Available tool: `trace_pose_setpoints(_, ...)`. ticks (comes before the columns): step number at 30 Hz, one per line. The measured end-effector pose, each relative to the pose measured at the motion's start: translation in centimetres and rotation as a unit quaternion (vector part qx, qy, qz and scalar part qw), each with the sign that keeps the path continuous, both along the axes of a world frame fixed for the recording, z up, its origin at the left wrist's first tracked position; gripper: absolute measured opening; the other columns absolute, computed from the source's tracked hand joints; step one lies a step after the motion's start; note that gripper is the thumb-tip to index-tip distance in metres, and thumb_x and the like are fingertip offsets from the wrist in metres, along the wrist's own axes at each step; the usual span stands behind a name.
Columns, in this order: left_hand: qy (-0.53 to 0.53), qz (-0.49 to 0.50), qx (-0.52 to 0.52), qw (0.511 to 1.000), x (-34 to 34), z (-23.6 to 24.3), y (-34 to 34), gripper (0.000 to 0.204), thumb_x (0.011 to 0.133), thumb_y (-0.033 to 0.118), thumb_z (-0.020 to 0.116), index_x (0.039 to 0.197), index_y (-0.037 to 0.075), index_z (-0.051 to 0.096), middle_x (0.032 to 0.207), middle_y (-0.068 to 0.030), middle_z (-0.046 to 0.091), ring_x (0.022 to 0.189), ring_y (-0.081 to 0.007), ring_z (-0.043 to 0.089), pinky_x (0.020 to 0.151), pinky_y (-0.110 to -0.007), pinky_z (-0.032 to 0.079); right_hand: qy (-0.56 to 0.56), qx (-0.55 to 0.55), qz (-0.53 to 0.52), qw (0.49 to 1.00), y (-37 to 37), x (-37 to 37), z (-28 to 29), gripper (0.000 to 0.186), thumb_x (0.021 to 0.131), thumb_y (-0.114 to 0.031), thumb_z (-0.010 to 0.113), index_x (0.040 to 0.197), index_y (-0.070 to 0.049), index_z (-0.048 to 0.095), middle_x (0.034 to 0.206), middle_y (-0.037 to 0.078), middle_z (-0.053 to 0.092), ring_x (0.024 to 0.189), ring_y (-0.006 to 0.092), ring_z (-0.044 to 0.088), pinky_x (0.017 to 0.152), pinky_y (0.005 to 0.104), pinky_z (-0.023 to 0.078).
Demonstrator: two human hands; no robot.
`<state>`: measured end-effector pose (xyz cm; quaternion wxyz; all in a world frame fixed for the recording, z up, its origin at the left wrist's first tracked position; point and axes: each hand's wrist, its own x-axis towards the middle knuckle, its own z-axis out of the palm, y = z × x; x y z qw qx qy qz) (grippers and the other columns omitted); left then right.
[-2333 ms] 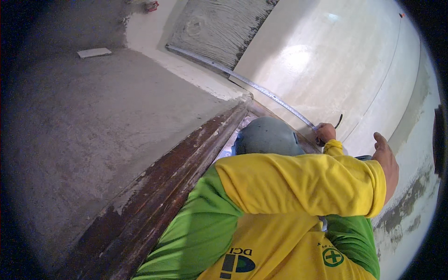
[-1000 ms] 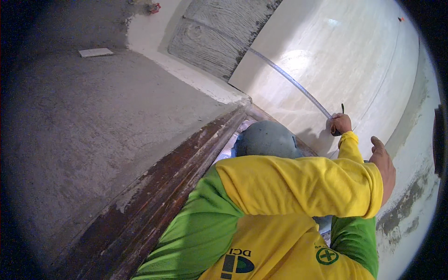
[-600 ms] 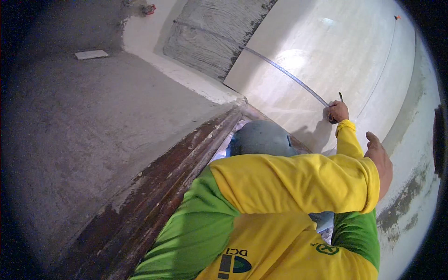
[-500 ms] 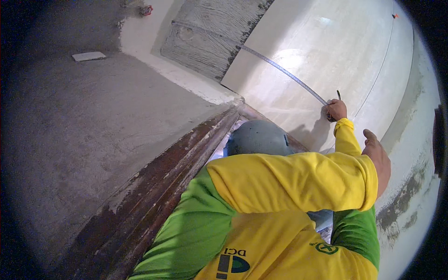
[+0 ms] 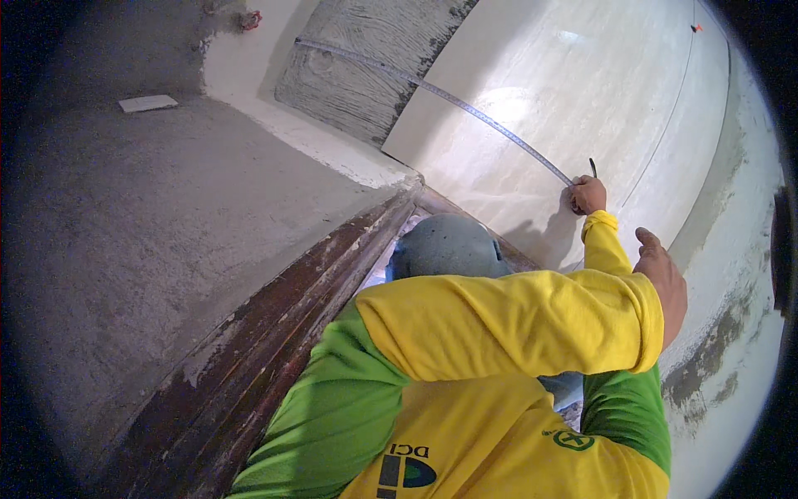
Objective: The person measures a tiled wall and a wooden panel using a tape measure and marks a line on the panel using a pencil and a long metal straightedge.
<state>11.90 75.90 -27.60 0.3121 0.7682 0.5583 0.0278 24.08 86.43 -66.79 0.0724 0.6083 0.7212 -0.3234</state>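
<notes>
My right hand (image 5: 588,196) is closed round a tape measure case with a black strap, mostly hidden by my fingers. Its metal blade (image 5: 490,123) stretches up-left across a cream tiled surface (image 5: 532,50) and over a grey patch of ridged mortar (image 5: 349,91). My left forearm, in a yellow sleeve, crosses my body, and my left hand (image 5: 661,283) is lifted beside the right forearm, index finger extended, the other fingers partly hidden. A grey rounded shape (image 5: 445,245), perhaps a kneepad, sits below the blade.
Rough grey concrete (image 5: 166,233) fills the left, with a small white slab (image 5: 147,103) on it. A weathered brown wooden frame (image 5: 274,308) runs diagonally below. A red valve handle (image 5: 251,19) is at top, a small orange piece (image 5: 697,28) top right, stained plaster (image 5: 719,349) at right.
Since the earliest frame, my right hand and the tape blade have moved upward along the tiles. The left hand is slightly higher and further left; the view has shifted slightly.
</notes>
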Motion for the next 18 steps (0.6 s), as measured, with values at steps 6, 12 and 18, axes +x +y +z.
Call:
trace_pose_setpoints(6, -0.001, -0.01, -0.002, 1.0, -0.1, 0.0, 0.1, 0.035, 0.09, 0.02, 0.048, 0.112, -0.003, 0.065, 0.106, -0.019, 0.065, 0.104, -0.0335, 0.058, 0.099, -0.06, 0.031, -0.007, 0.048, 0.058, 0.997, 0.0, 0.4, -0.5, 0.021, 0.072, -0.027, 0.064, 0.078, -0.008, 0.071, 0.078, 0.018, 0.067, 0.075, 0.0361, 0.066, 0.069, 0.0427, 0.053)
trace_pose_setpoints(12, -0.019, -0.028, -0.014, 0.999, -0.5, 0.1, 0.3, 0.036, 0.089, 0.02, 0.048, 0.113, -0.003, 0.064, 0.108, -0.0195, 0.065, 0.105, -0.0342, 0.058, 0.099, -0.061, 0.03, -0.012, 0.051, 0.059, 0.997, 0.0, 0.6, -0.9, 0.021, 0.073, -0.022, 0.068, 0.083, -0.004, 0.07, 0.071, 0.012, 0.068, 0.067, 0.025, 0.067, 0.063, 0.0349, 0.052)
trace_pose_setpoints(18, -0.013, -0.017, 0.011, 1.0, -0.3, -0.1, -0.1, 0.037, 0.089, 0.02, 0.048, 0.113, -0.003, 0.063, 0.109, -0.0211, 0.064, 0.106, -0.0357, 0.057, 0.098, -0.063, 0.03, -0.011, 0.005, 0.025, 1.0, 0.0, 0.6, -1.1, 0.02, 0.075, -0.022, 0.067, 0.081, -0.004, 0.069, 0.067, 0.011, 0.067, 0.062, 0.0228, 0.066, 0.06, 0.0342, 0.051)
